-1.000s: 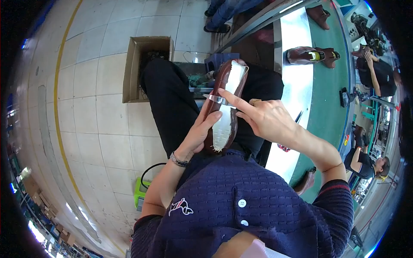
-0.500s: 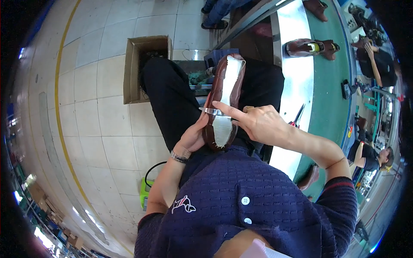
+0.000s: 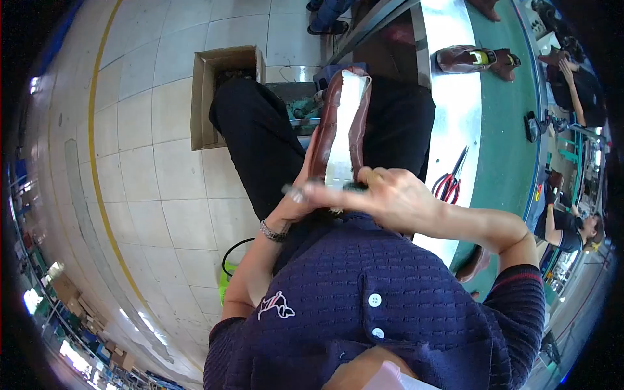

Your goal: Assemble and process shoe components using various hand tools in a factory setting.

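The brown shoe (image 3: 338,130) lies sole-up along the person's lap, toe pointing far, heel near the body, with a pale insole board showing along its bottom. The left hand (image 3: 300,195) cups the shoe's left side near the heel, fingers wrapped around the leather upper to steady it. The right hand (image 3: 383,195) reaches across the heel end, fingers closed together and extended leftward; it seems to pinch a small dark tool against the sole, though the tool itself is too blurred to tell.

Judging by its look, the shoe is light and fairly stiff, probably mounted on a rigid form, while the leather edges stay pliable and could scuff or crease. The best hold seems to be around the waist or heel, where the body is firm, leaving the sole free.

To the right, red-handled scissors (image 3: 450,182) lie on the steel edge of the counter (image 3: 455,110), well apart from the hands. Another brown shoe (image 3: 465,58) rests farther along. An open cardboard box (image 3: 207,97) stands on the tiled floor at far left.
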`<act>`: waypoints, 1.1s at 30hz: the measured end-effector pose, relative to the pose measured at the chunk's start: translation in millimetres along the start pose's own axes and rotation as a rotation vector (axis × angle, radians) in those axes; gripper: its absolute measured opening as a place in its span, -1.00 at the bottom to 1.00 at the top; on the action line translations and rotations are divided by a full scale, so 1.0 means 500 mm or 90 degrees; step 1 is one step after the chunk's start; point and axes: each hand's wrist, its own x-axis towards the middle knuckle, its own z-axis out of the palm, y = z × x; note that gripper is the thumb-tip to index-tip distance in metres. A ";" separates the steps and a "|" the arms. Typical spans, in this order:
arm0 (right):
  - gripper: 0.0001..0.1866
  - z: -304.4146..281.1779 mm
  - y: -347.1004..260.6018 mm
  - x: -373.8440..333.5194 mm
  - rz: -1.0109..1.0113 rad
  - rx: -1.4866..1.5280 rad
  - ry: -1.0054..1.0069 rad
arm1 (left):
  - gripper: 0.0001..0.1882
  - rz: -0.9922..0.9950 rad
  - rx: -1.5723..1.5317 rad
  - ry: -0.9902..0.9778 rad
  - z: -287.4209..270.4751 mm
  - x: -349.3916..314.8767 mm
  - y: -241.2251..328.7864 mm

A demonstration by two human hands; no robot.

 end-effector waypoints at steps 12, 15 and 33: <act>-0.16 0.019 -0.001 -0.037 -0.041 -0.025 -0.105 | 0.40 -0.052 0.016 -0.031 0.007 0.015 -0.009; -0.08 0.043 -0.004 -0.052 -0.097 0.028 -0.022 | 0.42 -0.073 0.008 -0.047 0.011 0.009 -0.006; -0.06 -0.053 0.116 0.045 0.132 0.032 0.109 | -0.15 -0.087 -0.167 0.015 0.001 0.097 0.076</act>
